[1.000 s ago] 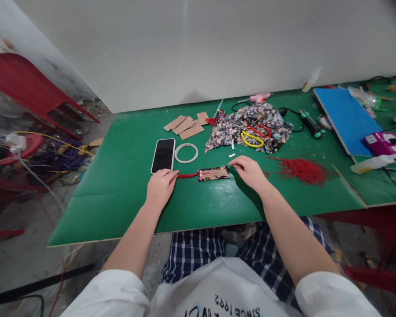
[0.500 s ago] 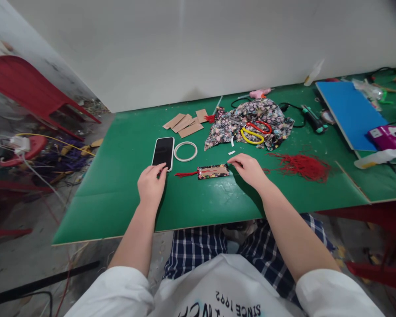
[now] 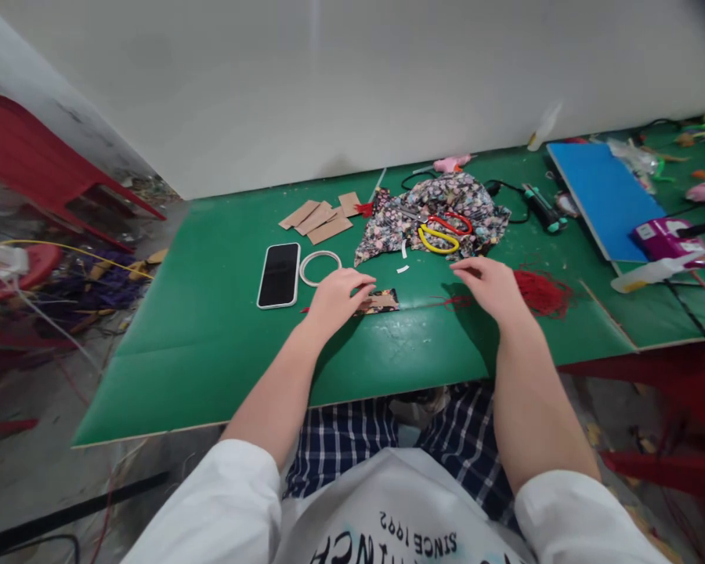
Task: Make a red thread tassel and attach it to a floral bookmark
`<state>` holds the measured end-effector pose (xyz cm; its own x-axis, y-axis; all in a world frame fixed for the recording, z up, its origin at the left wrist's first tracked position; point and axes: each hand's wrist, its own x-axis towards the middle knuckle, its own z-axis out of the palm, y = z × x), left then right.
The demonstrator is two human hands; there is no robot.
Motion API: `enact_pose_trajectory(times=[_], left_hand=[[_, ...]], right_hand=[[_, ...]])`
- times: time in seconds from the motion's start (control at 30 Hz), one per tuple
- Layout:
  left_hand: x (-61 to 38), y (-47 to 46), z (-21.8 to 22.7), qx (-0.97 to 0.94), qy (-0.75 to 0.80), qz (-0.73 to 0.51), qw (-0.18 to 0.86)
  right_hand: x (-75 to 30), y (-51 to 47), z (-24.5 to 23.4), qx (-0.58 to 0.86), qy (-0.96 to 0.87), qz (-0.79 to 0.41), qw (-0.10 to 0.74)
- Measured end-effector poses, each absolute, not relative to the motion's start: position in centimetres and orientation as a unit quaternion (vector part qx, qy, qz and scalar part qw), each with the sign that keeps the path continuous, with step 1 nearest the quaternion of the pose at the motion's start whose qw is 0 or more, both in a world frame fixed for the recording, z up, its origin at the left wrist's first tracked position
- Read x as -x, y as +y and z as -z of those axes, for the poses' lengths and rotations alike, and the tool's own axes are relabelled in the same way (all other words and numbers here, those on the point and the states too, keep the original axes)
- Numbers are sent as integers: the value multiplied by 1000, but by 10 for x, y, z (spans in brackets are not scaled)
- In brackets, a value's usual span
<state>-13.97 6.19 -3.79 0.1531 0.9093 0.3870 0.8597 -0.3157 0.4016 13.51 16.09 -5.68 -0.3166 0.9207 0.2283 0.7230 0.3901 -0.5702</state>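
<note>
A small cardboard strip wrapped at the edges in dark floral cloth [image 3: 391,300] lies flat near the table's middle. My left hand [image 3: 334,301] hovers over its left end, thumb and fingers apart, hiding most of the red tassel there. To the right, my right hand [image 3: 493,288] is held above the table with a gap between thumb and fingers and nothing visible in it. Beneath its fingertips are a few loose red threads [image 3: 459,302]. A larger pile of red threads [image 3: 545,294] lies just beyond that hand.
A phone [image 3: 280,274] and a white tape ring [image 3: 312,268] lie to the left. Cardboard pieces [image 3: 329,229] lie behind them. Scissors with red and yellow handles [image 3: 439,240] rest on crumpled floral fabric [image 3: 475,196]. A blue board [image 3: 593,196] and bottle [image 3: 652,274] occupy the right.
My left hand has left the phone and moved right, over the strip's tassel end. My right hand has moved away from the strip's right end toward the red threads.
</note>
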Motion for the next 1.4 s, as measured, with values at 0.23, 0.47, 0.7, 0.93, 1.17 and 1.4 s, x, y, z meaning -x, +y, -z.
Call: enact_pose_trajectory(times=[0.23, 0.47, 0.7, 0.93, 1.17, 1.4], left_hand=[[129, 61, 65, -769, 559, -308, 28], [123, 61, 67, -779, 538, -318, 43], [123, 60, 67, -773, 539, -333, 40], [123, 60, 65, -773, 534, -340, 34], [124, 60, 65, -772, 538, -336, 34], [125, 57, 60, -768, 536, -348, 40]], right_hand=[[-158, 153, 45, 529, -812, -208, 131], [-119, 140, 49, 499, -860, -103, 29], [-116, 128, 49, 501, -863, -68, 9], [-131, 137, 46, 513, -854, -51, 65], [-116, 121, 43, 475, -879, 37, -17], [-111, 113, 46, 431, -900, 66, -27]])
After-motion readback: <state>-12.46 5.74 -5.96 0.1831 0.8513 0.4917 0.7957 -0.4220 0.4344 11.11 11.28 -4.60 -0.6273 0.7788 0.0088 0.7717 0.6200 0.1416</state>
